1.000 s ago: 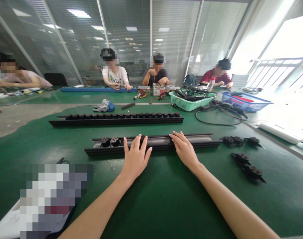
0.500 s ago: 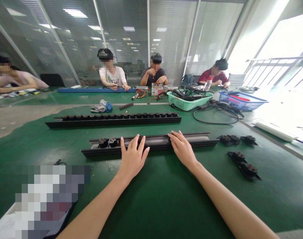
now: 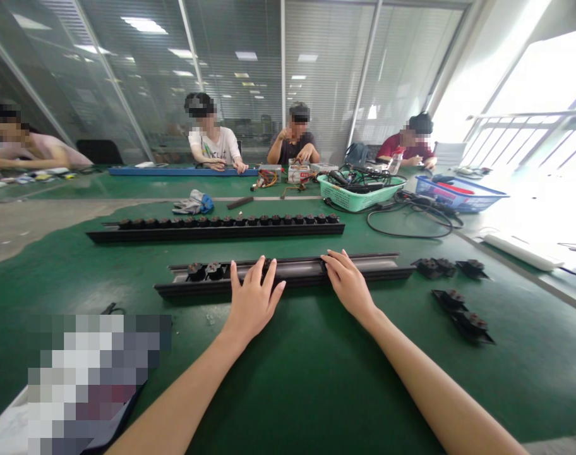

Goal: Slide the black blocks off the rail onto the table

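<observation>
A long black channel (image 3: 297, 268) with a grey inner face lies across the green table in front of me. Two round black parts (image 3: 215, 271) sit in its left end. My left hand (image 3: 254, 292) rests over the channel just right of them, fingers spread, partly covering another dark part. Farther right, my right hand (image 3: 348, 281) reaches over the channel with fingers stretched out. Its fingertips touch a small dark piece in the groove, mostly hidden by the fingers. Behind stands a second black channel (image 3: 216, 234) filled with a row of similar round parts.
Loose black parts (image 3: 463, 316) lie at the right. Farther back are a grey-blue glove (image 3: 193, 203), a green basket (image 3: 359, 197) of cables, a blue basket (image 3: 463, 197) and a loose black cable (image 3: 411, 235). A blurred-out item (image 3: 93, 379) is at lower left. Several people sit opposite.
My right hand has slid very slightly to the right along the channel. My left hand stays almost in place. A person opposite in a dark shirt has raised one hand a little.
</observation>
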Demonstrator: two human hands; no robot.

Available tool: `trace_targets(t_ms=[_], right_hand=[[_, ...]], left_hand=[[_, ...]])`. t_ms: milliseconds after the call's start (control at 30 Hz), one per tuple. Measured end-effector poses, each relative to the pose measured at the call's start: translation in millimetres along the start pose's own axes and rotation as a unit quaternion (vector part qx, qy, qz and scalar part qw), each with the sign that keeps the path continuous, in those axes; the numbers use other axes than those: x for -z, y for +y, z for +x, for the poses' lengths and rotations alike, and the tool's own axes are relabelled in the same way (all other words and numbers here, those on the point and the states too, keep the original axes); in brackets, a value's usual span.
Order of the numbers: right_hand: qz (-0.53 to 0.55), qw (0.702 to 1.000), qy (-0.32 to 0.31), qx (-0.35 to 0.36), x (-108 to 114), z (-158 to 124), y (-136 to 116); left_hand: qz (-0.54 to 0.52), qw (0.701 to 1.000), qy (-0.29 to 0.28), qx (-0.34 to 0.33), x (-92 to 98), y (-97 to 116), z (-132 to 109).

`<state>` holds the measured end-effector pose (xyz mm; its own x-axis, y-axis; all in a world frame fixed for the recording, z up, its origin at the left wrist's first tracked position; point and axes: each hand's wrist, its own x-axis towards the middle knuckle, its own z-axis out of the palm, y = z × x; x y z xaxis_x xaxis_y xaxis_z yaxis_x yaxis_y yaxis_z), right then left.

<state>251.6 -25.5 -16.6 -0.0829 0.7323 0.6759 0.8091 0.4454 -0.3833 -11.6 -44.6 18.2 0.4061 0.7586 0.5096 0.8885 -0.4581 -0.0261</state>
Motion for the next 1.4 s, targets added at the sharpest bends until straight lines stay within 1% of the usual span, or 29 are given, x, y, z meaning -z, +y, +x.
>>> trace_targets(t_ms=[267, 533, 867, 1400], right_hand=[[-0.004, 1.000, 0.003, 0.003, -1.6, -2.6, 5.4], [-0.010, 1.000, 0.001, 0.004, 0.7, -2.3, 7.3], [-0.025, 0.999, 0.028, 0.010, 4.2, 0.3, 3.4], [-0.044, 0.998, 0.048, 0.016, 4.6, -0.1, 0.1]], left_hand=[[0.000, 1.000, 0.012, -0.010, -2.2, -0.8, -0.3], [0.000, 1.000, 0.010, -0.008, -3.1, -1.8, -0.4], [-0.001, 1.000, 0.012, -0.008, -2.8, -0.1, -0.2], [-0.011, 1.000, 0.009, -0.005, -2.5, -0.9, -0.6]])
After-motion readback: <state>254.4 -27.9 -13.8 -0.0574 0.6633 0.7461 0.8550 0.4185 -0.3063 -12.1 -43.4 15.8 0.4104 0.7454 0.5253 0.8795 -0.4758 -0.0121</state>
